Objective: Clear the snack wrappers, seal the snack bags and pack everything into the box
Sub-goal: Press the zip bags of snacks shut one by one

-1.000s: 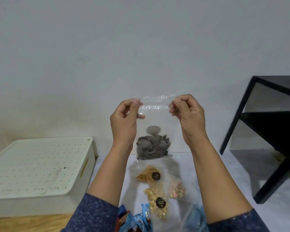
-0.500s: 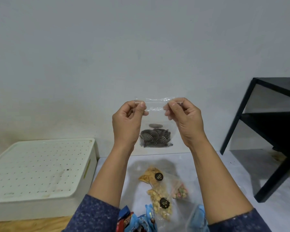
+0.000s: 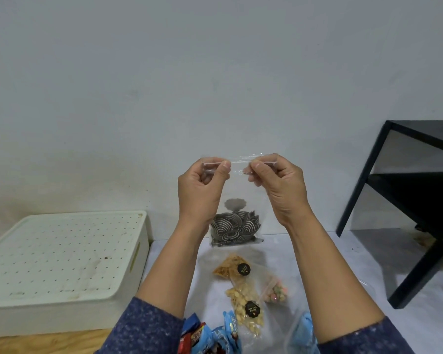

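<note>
The left hand (image 3: 202, 186) and right hand (image 3: 276, 185) are raised side by side, each pinching a top corner of a bag (image 3: 237, 200) that hangs between them, biscuits (image 3: 234, 229) lying in its bottom. Below the hands, on the table (image 3: 343, 264), lie three filled snack bags (image 3: 246, 300), with wrapped snacks (image 3: 210, 338) nearer the person. The box (image 3: 59, 267) sits left of the left hand, lid on. A shelf unit (image 3: 409, 200) stands right of the right hand. A wall (image 3: 215, 72) rises behind both.

Clear plastic, matt surfaces

Glossy transparent zip bag (image 3: 238, 190); matt white perforated plastic box (image 3: 62, 267) at eight o'clock; matt black shelf frame (image 3: 363, 180) at three; knitted blue sleeves (image 3: 149, 328).
</note>
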